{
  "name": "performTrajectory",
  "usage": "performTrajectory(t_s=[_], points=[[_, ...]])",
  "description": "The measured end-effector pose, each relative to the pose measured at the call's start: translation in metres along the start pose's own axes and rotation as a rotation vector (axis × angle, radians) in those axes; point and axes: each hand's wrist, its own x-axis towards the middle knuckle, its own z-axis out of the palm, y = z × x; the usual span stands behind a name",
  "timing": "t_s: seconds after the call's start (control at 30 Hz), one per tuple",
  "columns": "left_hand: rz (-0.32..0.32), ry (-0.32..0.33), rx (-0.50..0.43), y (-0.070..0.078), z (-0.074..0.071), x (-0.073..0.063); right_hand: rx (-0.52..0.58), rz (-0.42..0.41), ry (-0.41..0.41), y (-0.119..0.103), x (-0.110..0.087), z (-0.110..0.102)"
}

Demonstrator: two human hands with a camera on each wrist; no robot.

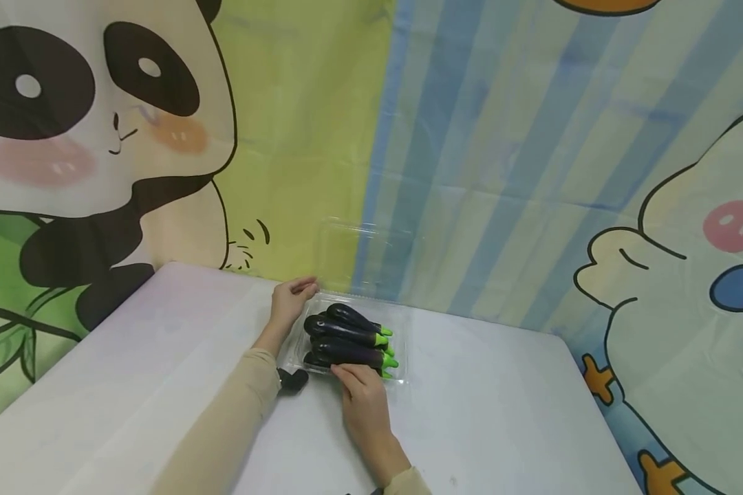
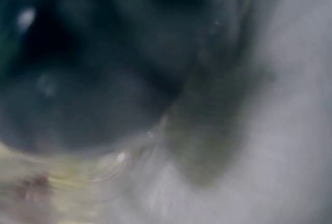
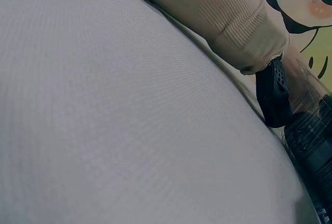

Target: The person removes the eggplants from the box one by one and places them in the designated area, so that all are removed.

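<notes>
Several dark purple eggplants with bright green stem ends lie piled in a clear plastic box. Its transparent lid stands raised at the back. At the back left corner, my left hand pinches the lid's edge. My right hand has its thumb and fingertips on the box's front rim, pinching it. Through the plastic, a dark eggplant fills much of the left wrist view, badly blurred. The right wrist view catches eggplants at its right edge; no right fingers show there.
The box stands on a white table, near its back edge. Behind hangs a cloth backdrop with a cartoon panda. A black wrist camera sits at the left sleeve's cuff, close to the box's left side.
</notes>
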Motion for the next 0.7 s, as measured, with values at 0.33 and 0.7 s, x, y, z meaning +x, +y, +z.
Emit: performTrajectory(t_s=[0.33, 0.7], points=[[-0.051, -0.106, -0.084, -0.001, -0.008, -0.003, -0.007, 0.007, 0.015, -0.002, -0.002, 0.003], [-0.045, -0.448, 0.132, 0.005, -0.041, -0.038, 0.005, 0.005, 0.031, 0.001, -0.003, 0.003]])
